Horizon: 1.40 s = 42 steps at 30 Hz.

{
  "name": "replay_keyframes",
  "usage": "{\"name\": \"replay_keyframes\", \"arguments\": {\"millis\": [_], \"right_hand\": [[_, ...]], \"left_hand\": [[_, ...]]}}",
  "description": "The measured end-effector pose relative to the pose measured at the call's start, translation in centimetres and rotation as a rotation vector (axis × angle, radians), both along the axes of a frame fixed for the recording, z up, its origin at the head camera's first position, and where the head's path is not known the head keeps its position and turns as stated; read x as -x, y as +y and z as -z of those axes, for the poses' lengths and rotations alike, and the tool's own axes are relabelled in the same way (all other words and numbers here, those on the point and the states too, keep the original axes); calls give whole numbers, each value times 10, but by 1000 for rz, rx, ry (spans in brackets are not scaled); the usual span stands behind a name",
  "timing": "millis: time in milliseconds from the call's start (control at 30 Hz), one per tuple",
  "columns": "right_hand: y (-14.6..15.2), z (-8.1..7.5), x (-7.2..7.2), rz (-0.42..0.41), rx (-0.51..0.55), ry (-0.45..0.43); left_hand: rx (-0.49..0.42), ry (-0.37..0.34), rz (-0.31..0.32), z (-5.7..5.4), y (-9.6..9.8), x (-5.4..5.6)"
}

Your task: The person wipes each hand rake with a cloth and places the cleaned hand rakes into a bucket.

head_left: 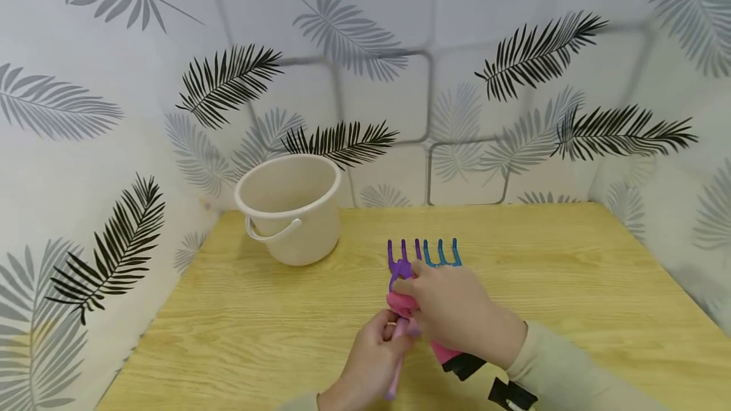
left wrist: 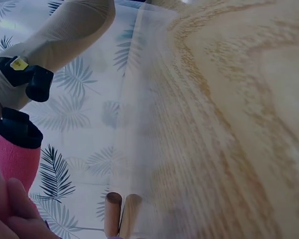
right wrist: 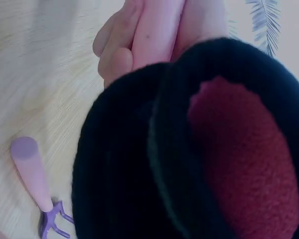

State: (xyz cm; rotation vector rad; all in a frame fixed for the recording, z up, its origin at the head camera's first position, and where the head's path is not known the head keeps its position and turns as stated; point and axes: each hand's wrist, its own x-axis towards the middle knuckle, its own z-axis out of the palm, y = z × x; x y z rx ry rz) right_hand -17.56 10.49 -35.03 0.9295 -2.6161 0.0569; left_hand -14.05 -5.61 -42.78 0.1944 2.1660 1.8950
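My left hand point(head_left: 371, 357) grips the pink handle point(right wrist: 157, 32) of a small tool with a purple head. Close above it, my right hand point(head_left: 451, 309) holds a fuzzy pink glove point(head_left: 402, 303) against the purple head, its fingers curled over. The glove's black cuff point(head_left: 464, 365) hangs below the right palm and gapes in the right wrist view. A purple hand rake point(head_left: 403, 252) with a pink handle point(right wrist: 34, 174) lies on the table, tines pointing away. Beside it are the tines of a blue rake point(head_left: 441, 255); the right hand hides the rest.
A cream bucket point(head_left: 308, 227) with its handle down stands at the back left of the wooden table point(head_left: 240, 328). Leaf-patterned sheeting point(head_left: 377, 11) encloses the back and sides. Two brown cylinders point(left wrist: 113, 214) show beyond the table edge in the left wrist view.
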Motion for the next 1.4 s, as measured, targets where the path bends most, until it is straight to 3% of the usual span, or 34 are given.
{"name": "replay_keyframes", "arguments": {"millis": [133, 300, 400, 567, 667, 933, 1167, 1400], "right_hand": [[-5, -2, 2, 8, -1, 37], [-9, -2, 23, 133, -77, 90], [-9, -3, 34, 186, -91, 83], [-8, -6, 44, 195, -61, 23], [-7, -8, 42, 171, -52, 6], [-7, -13, 14, 20, -13, -90], [-1, -11, 24, 139, -87, 60], [-6, -14, 20, 138, -192, -23]], "left_hand": [[-7, -23, 11, -3, 1, -3], [30, -5, 25, -4, 2, -6], [44, 13, 26, -6, 1, -6], [31, -8, 13, -6, 0, -4], [32, 1, -3, -7, 0, -2], [-9, 5, -34, -8, -2, 2], [-7, 55, -46, -8, 2, -3], [8, 51, -41, -9, 1, -4]]}}
